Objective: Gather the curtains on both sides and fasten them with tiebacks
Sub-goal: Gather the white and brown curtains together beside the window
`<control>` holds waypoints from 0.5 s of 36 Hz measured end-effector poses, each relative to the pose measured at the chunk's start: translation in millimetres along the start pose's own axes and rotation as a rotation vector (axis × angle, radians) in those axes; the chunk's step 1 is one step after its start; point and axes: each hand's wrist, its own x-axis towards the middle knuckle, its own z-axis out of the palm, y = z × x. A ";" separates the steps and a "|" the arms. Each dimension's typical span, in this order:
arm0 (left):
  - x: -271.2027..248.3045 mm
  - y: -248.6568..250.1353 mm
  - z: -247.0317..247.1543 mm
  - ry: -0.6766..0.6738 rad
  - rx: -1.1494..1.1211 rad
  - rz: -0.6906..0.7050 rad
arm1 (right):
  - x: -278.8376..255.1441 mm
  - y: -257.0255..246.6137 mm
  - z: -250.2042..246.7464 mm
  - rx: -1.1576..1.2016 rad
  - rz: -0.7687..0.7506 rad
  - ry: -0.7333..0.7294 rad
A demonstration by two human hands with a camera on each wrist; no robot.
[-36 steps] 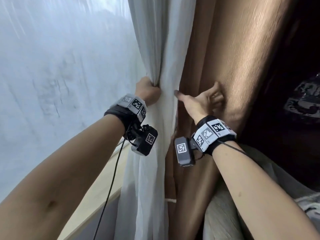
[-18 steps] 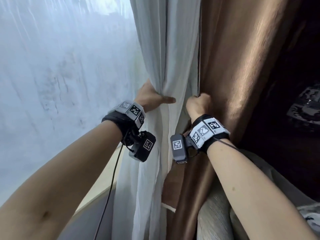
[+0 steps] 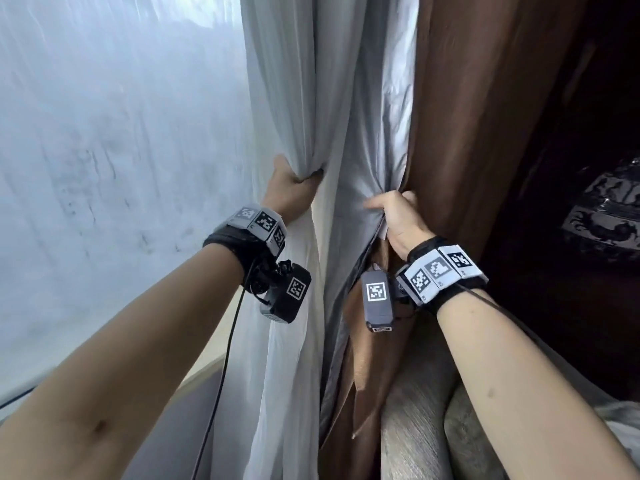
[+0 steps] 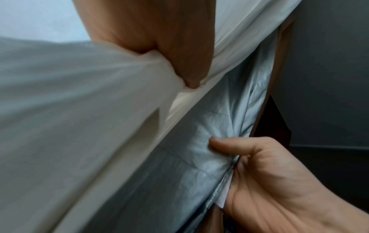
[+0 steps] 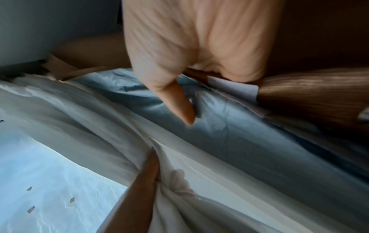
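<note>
A white sheer curtain hangs bunched at the centre, and my left hand grips a fold of it, fingers curled into the cloth. Right of it hangs a brown curtain with a pale grey lining. My right hand grips the brown curtain's edge, its thumb pressed on the lining. The left wrist view shows my left hand pinching the sheer and my right hand holding the lining's hem. In the right wrist view my right hand holds the lining. No tieback shows.
A frosted window pane fills the left side, with a pale sill below it. A grey upholstered seat edge sits under my right forearm. The room to the right is dark, with a patterned object in it.
My right hand went from open against the brown curtain to gripping its edge and has pulled the grey lining into view. My left hand kept hold of the sheer, bunching it more.
</note>
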 end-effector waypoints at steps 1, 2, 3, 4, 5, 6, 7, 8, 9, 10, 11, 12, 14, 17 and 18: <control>-2.5 1.3 2.5 -0.014 -0.013 0.006 | 3.8 2.1 0.2 -0.026 -0.001 -0.005; -2.4 -0.3 5.7 -0.022 0.010 0.014 | 4.6 2.5 1.0 -0.044 -0.003 -0.016; -2.2 -1.4 7.9 -0.026 0.039 0.029 | 6.0 2.7 1.7 -0.069 0.000 -0.025; -2.3 -1.1 9.2 -0.042 0.042 0.049 | 9.0 4.0 2.7 -0.089 0.002 -0.034; -3.0 1.8 9.3 -0.067 0.033 0.062 | 8.9 3.4 3.1 -0.101 0.010 -0.047; -2.0 4.6 9.5 -0.083 0.030 0.062 | 4.4 0.1 3.8 -0.105 0.017 -0.065; 5.2 1.1 11.2 -0.079 0.052 0.057 | 2.2 -2.0 4.6 -0.111 0.023 -0.075; 17.7 -8.5 13.7 -0.090 0.072 0.044 | -2.1 -5.4 5.7 -0.134 0.024 -0.097; 31.2 -19.9 17.2 -0.106 0.079 0.037 | -4.2 -7.7 6.9 -0.170 0.021 -0.128; 43.9 -31.2 20.7 -0.122 0.066 0.028 | -4.0 -8.6 8.9 -0.209 0.019 -0.151; 43.4 -29.6 20.8 -0.135 0.052 0.009 | -5.6 -10.5 11.5 -0.244 0.013 -0.169; 36.8 -21.5 18.9 -0.151 0.039 -0.007 | -4.8 -11.1 14.6 -0.279 0.006 -0.177; 26.9 -5.9 14.1 -0.193 0.040 -0.015 | -2.6 -10.7 21.9 -0.322 -0.020 -0.174; 26.6 -2.0 8.2 -0.259 0.068 -0.009 | -3.7 -9.4 29.6 -0.331 -0.056 -0.194; 28.8 -3.7 6.1 -0.275 0.066 -0.017 | -2.6 -7.6 31.6 -0.313 -0.055 -0.198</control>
